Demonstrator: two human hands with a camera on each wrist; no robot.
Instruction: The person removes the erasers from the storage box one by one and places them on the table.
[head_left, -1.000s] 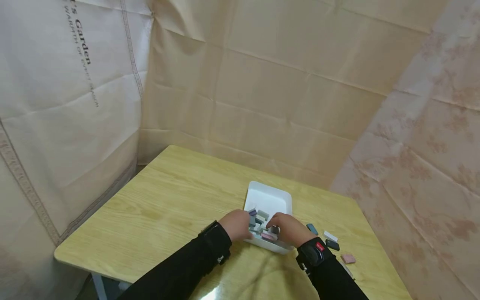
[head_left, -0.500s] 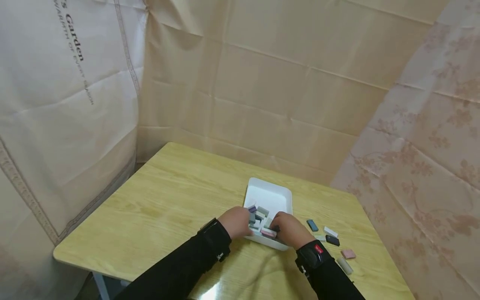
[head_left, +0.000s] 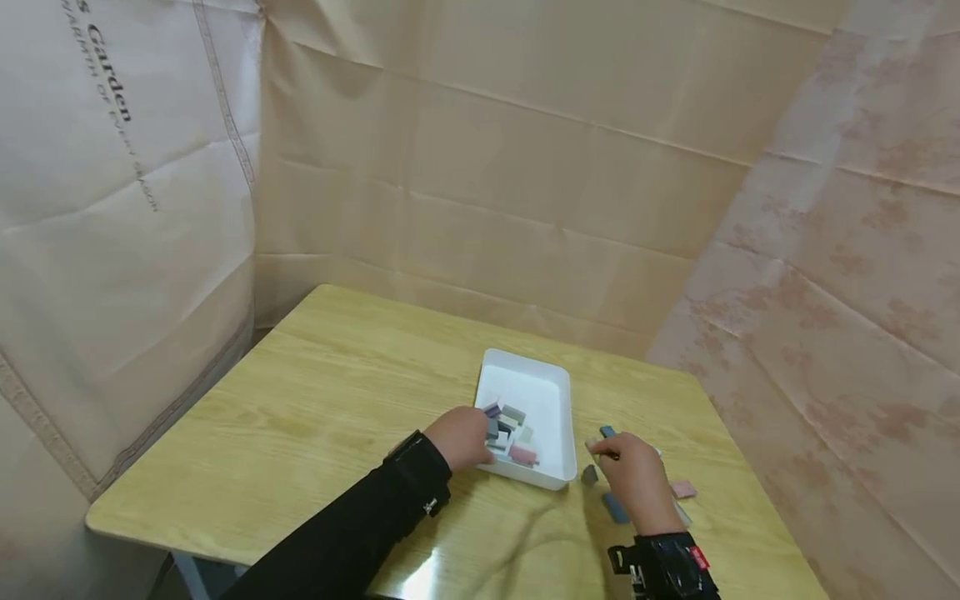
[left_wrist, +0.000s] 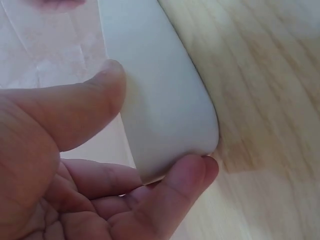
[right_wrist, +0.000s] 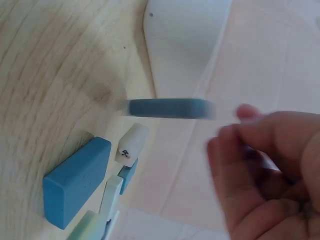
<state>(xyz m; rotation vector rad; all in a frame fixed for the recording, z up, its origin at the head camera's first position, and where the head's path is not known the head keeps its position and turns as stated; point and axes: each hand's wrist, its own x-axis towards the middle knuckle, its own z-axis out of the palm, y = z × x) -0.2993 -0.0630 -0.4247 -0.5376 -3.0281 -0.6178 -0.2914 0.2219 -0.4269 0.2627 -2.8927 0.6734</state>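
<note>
"Firstly, where are the two hands?"

"On the left, the left hand [head_left: 457, 435] grips the near-left corner of a white tray [head_left: 543, 392], thumb against the wall, fingers curled at the corner's lower edge. The right hand [head_left: 633, 477] is above the wood-grain table [head_left: 300, 417], to the right of the tray. Its fingers are curled; I cannot tell whether they pinch anything."

"And the blocks?"

"Several small blocks [head_left: 513, 414] lie in the tray's left part, with a pink block [head_left: 522, 454] by the near wall. Outside, a dark grey block [head_left: 589, 475] is just beside the tray and a blue block [head_left: 615, 507] is closer to the table's near edge. The right wrist view shows a slim blue block [right_wrist: 165, 108], blurred and apart from the fingertips."

"What makes for good handling?"

"Probably a firm left grip, so a nudge won't slide the tray. For the right, I'd pinch one block by opposite faces, lift it clear of its neighbours, and lay it down gently; dropped pieces could skid."
</note>
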